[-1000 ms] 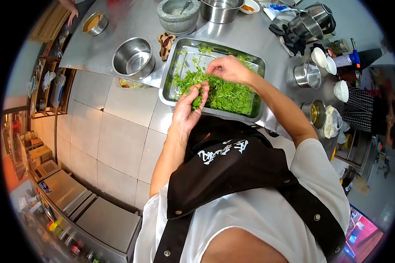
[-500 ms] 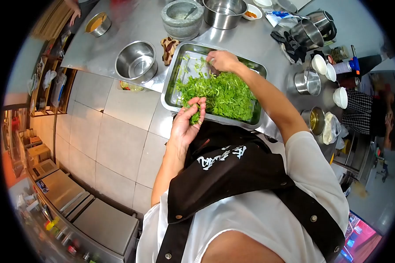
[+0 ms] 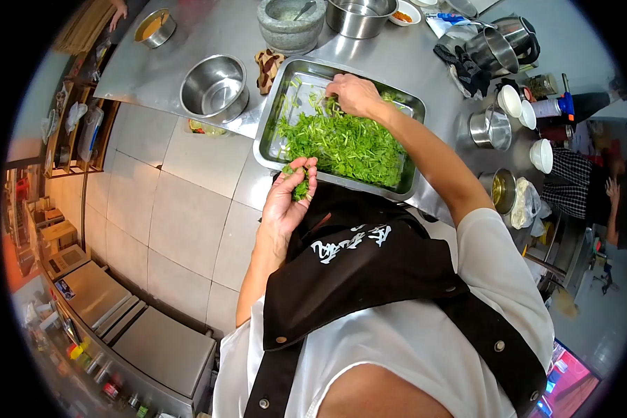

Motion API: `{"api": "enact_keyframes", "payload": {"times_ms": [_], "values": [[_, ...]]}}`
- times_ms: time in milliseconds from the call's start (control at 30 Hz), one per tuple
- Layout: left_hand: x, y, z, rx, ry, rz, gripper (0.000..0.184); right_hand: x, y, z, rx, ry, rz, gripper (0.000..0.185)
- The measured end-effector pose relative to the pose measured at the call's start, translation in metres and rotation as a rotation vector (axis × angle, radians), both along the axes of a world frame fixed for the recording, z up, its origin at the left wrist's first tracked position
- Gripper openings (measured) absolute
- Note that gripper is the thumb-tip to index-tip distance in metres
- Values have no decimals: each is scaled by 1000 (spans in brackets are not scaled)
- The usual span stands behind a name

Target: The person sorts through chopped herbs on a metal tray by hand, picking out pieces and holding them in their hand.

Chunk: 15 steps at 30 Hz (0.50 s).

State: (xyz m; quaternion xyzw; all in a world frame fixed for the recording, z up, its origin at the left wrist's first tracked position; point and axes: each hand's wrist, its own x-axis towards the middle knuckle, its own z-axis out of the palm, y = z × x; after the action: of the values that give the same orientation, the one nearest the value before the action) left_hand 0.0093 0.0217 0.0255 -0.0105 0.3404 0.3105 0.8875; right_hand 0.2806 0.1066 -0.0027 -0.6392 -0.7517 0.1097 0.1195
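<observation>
A rectangular metal tray (image 3: 266,143) sits at the table's edge in front of me, holding a heap of chopped leafy green herbs (image 3: 345,146) that look like cilantro. Just outside the tray's near left corner, my left hand (image 3: 289,189) is closed around a small bunch of the herbs. My right hand (image 3: 354,95) reaches into the far side of the tray, its fingers bent down at the herbs. Whatever lies between those fingertips is hidden from above.
An empty steel pot (image 3: 214,89) stands left of the tray, beside a patterned cloth (image 3: 268,70). Behind are a stone mortar (image 3: 291,26) and another steel pot (image 3: 361,17). Black gloves (image 3: 463,71), white bowls (image 3: 542,155) and a pot of yellowish liquid (image 3: 499,190) line the right.
My left hand has drawn back from the tray's near edge toward me, with its bunch of herbs. My right hand has shifted slightly within the far side of the tray.
</observation>
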Motion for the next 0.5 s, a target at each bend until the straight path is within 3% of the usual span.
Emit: {"api": "enact_keyframes", "payload": {"times_ms": [100,333,500], "values": [[-1,0,0,9,-4,5,23,1,-3,11,12,-40,-133,28],[0,-3,0,-11,15,-10,24,-2,-10,2,20,-14,30,26],[-1,-4,0,4,20,2,22,19,-21,15,-73,-51,9,18]]}}
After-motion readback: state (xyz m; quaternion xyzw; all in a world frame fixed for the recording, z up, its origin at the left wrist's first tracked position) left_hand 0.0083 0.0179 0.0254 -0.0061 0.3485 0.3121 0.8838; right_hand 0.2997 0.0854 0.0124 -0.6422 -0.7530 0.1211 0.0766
